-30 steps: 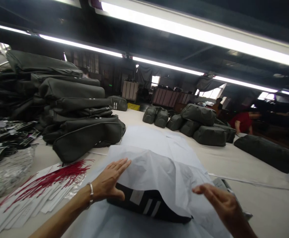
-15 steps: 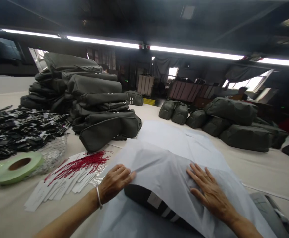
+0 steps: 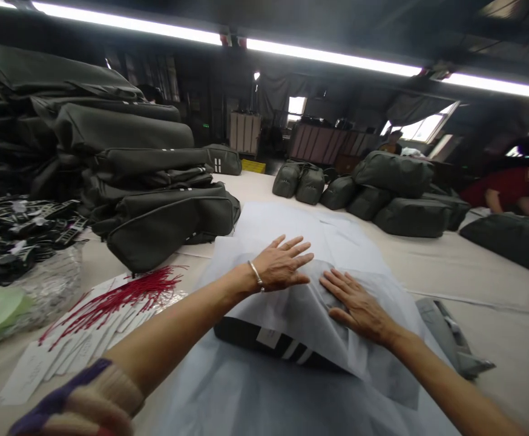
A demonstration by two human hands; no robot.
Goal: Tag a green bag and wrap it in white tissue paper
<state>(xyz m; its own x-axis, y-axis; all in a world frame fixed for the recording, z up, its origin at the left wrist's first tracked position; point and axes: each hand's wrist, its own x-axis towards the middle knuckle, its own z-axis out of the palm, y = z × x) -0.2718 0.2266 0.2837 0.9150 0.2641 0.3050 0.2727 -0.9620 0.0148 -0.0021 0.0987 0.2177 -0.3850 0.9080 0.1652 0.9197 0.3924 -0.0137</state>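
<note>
A dark bag (image 3: pixel 241 334) with two white stripes and a small white label lies in front of me, mostly hidden under a thin white sheet (image 3: pixel 255 312). My left hand (image 3: pixel 285 264), a bracelet at its wrist, is over the sheet's middle with fingers spread; whether it touches cannot be told. Flat on the sheet just to the right lies my right hand (image 3: pixel 358 304), fingers stretched out. Neither hand grips anything. More white sheets (image 3: pixel 273 221) spread beneath and behind the bag.
Stacked dark bags (image 3: pixel 169 230) rise at left, near black straps (image 3: pixel 28 233), white tags (image 3: pixel 74 351) with red strings and green tape (image 3: pixel 1 315). Stuffed bags (image 3: pixel 410 216) stand at back right. A grey tape dispenser (image 3: pixel 450 339) sits at right. A person in red (image 3: pixel 496 188) leans in beyond.
My left hand has moved from the sheet's left edge rightward and forward onto its middle. My right hand stays on the sheet. The view has turned right and tilted down.
</note>
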